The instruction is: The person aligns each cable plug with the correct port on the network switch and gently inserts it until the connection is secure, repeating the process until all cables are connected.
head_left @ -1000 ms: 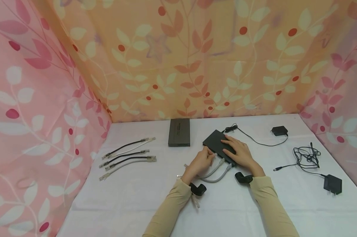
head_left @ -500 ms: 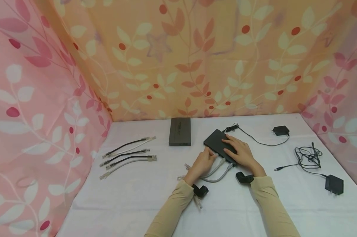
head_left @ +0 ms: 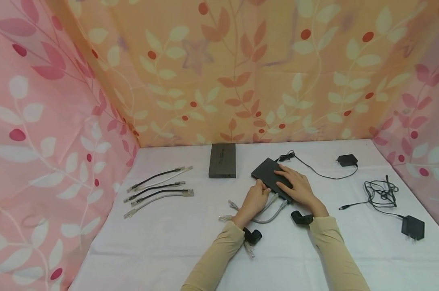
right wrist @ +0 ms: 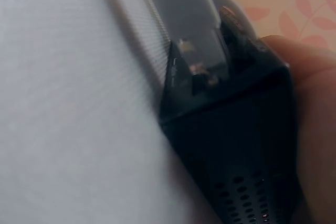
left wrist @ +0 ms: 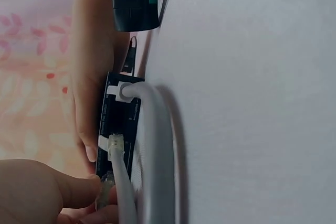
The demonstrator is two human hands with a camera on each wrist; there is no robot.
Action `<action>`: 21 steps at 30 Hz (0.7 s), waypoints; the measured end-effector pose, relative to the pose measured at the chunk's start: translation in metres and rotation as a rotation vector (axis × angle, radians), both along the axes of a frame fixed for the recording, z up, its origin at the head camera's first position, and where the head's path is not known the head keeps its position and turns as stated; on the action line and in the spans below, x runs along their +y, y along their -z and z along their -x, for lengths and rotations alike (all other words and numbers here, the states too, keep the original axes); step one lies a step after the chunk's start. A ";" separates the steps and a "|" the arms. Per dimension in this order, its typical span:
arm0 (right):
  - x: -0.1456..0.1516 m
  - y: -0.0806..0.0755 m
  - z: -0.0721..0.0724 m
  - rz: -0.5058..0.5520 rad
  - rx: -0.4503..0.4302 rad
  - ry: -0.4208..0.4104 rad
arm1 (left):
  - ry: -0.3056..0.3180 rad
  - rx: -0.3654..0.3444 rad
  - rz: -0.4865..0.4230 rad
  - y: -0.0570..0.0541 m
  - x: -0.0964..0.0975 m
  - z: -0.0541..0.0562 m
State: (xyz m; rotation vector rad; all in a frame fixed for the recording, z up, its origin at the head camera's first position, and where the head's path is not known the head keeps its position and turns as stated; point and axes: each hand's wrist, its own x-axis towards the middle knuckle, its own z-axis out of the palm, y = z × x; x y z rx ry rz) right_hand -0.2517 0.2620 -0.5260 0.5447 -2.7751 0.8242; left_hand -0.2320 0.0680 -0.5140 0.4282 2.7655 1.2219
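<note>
A flat black network switch [head_left: 266, 169] lies at an angle on the white table. My right hand [head_left: 300, 186] rests across its top, fingers spread and fairly straight. At the switch's port side, my left hand [head_left: 253, 201] pinches the clear plug [left wrist: 105, 191] of a network cable between thumb and fingers, right at the ports. Beside that, two grey network cables [left wrist: 157, 145] have plugs seated in ports. Their loose ends, with clear plugs [head_left: 225, 218], show past the left wrist. In the right wrist view, the switch's vented side [right wrist: 231, 145] fills the foreground, the hand along its top.
Several short black and grey network cables [head_left: 157, 194] lie at the left. A second dark grey switch [head_left: 222, 161] stands at the back. To the right are a power adapter [head_left: 347, 160] with its thin cord and another adapter [head_left: 413, 227] with a coiled cord [head_left: 379, 193].
My left hand and wrist have shifted slightly right along the switch's port side, uncovering more of the loose cable ends. My right hand stays on top of the switch.
</note>
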 end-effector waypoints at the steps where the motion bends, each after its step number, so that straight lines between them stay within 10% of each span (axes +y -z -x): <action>1: 0.000 0.000 0.000 0.002 0.001 0.001 | -0.004 0.009 0.004 0.000 0.000 0.000; 10: 0.002 -0.001 -0.001 -0.002 0.004 0.006 | -0.016 0.020 0.064 -0.002 0.006 -0.001; 21: 0.001 0.002 0.000 -0.003 0.005 -0.001 | 0.106 -0.167 0.083 -0.015 -0.010 0.016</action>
